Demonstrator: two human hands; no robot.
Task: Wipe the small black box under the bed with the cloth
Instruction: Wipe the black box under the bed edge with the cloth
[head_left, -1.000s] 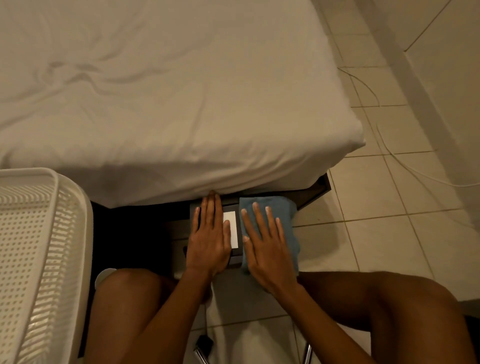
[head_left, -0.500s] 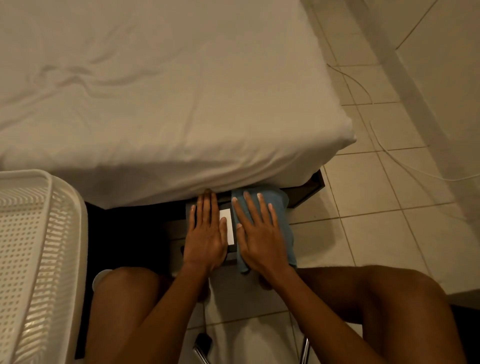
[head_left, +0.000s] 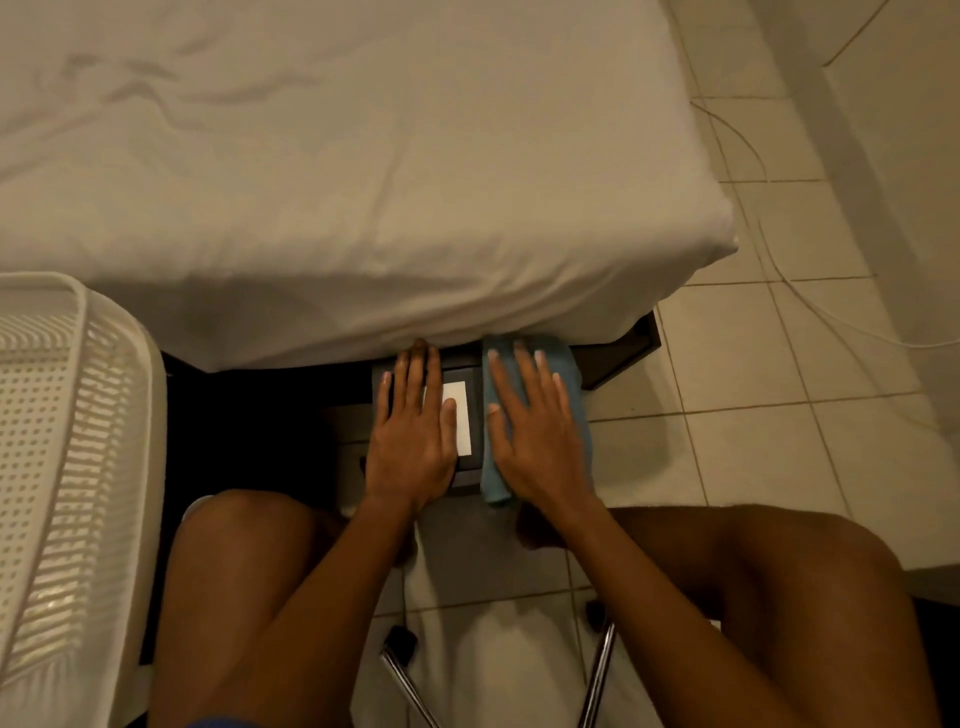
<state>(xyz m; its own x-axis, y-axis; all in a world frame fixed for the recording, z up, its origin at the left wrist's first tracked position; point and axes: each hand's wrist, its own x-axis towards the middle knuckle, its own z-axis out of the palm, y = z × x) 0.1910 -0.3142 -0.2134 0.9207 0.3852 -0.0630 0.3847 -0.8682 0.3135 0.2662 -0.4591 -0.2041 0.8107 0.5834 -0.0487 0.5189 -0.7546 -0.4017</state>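
Note:
The small black box (head_left: 466, 474) with a white label (head_left: 461, 415) sits on the floor, half under the edge of the bed (head_left: 363, 182). My left hand (head_left: 413, 436) lies flat on the box's left part, with its fingertips reaching the sheet. A blue cloth (head_left: 570, 376) is draped over the box's right side. On that cloth my right hand (head_left: 535, 431) presses flat, fingers spread and pointing toward the bed. The far end of the box is hidden beneath the mattress.
A white perforated plastic basket (head_left: 62, 467) stands at the left. The dark bed frame (head_left: 618, 358) juts out right of the cloth. A thin white cable (head_left: 769, 249) runs over the tiled floor at the right. Chrome chair legs (head_left: 405, 675) show between my knees.
My right hand slid the cloth left toward the white label, then back right a little. My left hand stayed flat on the box. The view has shifted slightly.

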